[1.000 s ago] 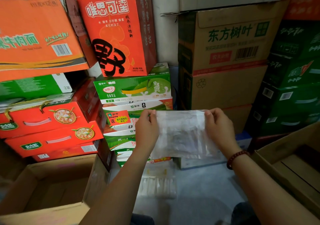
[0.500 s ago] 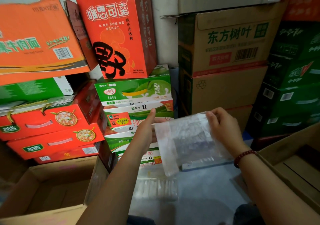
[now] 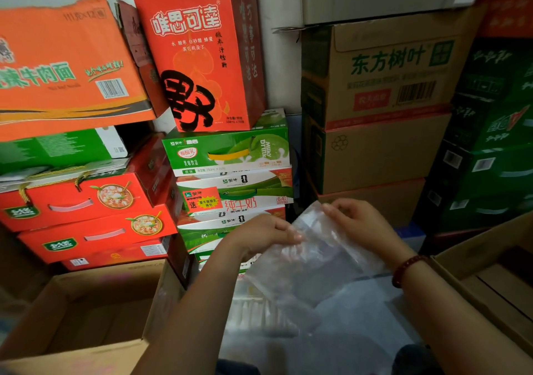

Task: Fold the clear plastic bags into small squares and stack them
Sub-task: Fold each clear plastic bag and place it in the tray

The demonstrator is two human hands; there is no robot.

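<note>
1. The clear plastic bag [image 3: 314,262] has dropped from chest height to just above the floor, and it now lies tilted where a second ago it was stretched flat between both hands.
2. The left hand [image 3: 268,237] let go briefly and is back, fingertips pinching the bag's near left edge.
3. The right hand [image 3: 357,224] pinches the top corner, fingers curled together (its bead bracelet [image 3: 408,268] shows).
4. A fold looks underway; the stack [image 3: 253,311] of folded bags lies just below.

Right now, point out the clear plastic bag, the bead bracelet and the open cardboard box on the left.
clear plastic bag [image 3: 314,262], head view, middle of the sheet.
bead bracelet [image 3: 405,268], head view, beads on the right wrist.
open cardboard box [image 3: 86,354], head view, near rim.
</note>
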